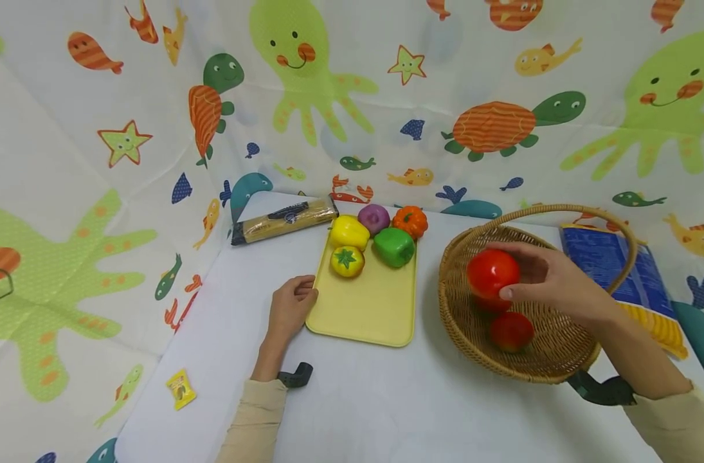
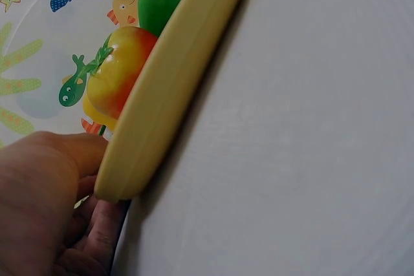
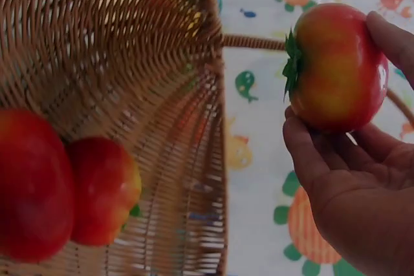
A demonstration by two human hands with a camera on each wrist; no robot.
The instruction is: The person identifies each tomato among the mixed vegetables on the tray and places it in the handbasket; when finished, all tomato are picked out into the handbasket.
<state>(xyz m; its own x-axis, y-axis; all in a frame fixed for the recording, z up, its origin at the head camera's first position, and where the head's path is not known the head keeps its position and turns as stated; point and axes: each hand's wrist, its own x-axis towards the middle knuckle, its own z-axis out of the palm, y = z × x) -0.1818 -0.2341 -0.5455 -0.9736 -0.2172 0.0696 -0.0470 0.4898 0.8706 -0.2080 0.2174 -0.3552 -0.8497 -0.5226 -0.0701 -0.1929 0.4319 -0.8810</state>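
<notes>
My right hand [image 1: 537, 280] holds a red toy tomato [image 1: 493, 272] over the wicker basket [image 1: 450, 315]. In the right wrist view that tomato [image 3: 336, 69] shows yellow patches and a green leafy top, with thumb and fingers around it. Two more red tomatoes [image 3: 103, 192] lie inside the basket. My left hand [image 1: 292, 305] grips the left edge of a yellow tray [image 1: 363, 315], thumb and fingers on either side of the rim. At the tray's far end are a yellow pepper [image 1: 350, 233], a yellow-red tomato [image 1: 347, 262], a green pepper [image 1: 395, 247], a purple onion [image 1: 373, 218] and an orange pumpkin [image 1: 410, 222].
Behind the tray on the left lies a pack of spaghetti [image 1: 288, 220]. A blue and yellow bag [image 1: 618, 270] lies right of the basket, whose handle [image 1: 566, 208] arches upward. A small yellow wrapped packet [image 1: 180, 389] sits at the front left. A printed curtain surrounds the table.
</notes>
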